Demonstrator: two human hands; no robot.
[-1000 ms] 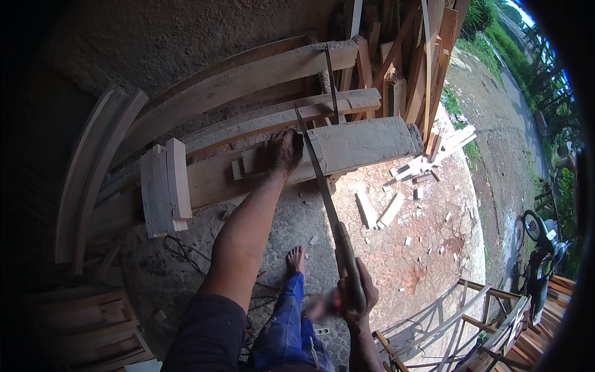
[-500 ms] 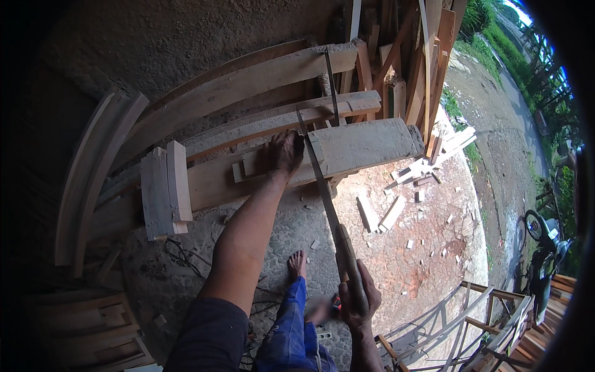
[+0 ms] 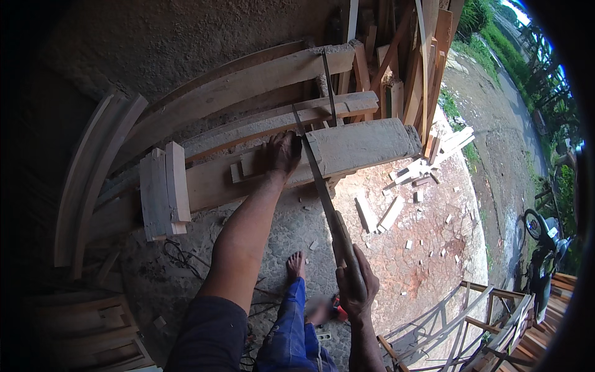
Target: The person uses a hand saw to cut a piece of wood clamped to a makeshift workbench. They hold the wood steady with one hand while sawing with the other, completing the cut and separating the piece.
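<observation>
My right hand (image 3: 359,286) is wrapped round the wooden handle of a handsaw (image 3: 319,177), low in the view. The long narrow blade slants up and away across the bench plank (image 3: 365,146), its tip beyond the plank's far edge. Just left of the blade, my left hand (image 3: 285,154) presses down with bent fingers on a short wooden piece (image 3: 251,163) lying on that plank. The blade runs close beside these fingers, at the right end of the held piece. How deep the teeth sit in the wood cannot be made out.
Two short pale blocks (image 3: 168,192) lie across the plank's left part. Long boards (image 3: 242,84) stand behind it, with upright timber (image 3: 412,80) at the far right. Offcuts (image 3: 378,214) litter the sunlit floor. My bare foot (image 3: 296,265) is below the bench; a motorcycle (image 3: 545,248) stands right.
My right hand and the saw have slid a little forward, away from me and up along the blade's line. My left hand stays on the wooden piece.
</observation>
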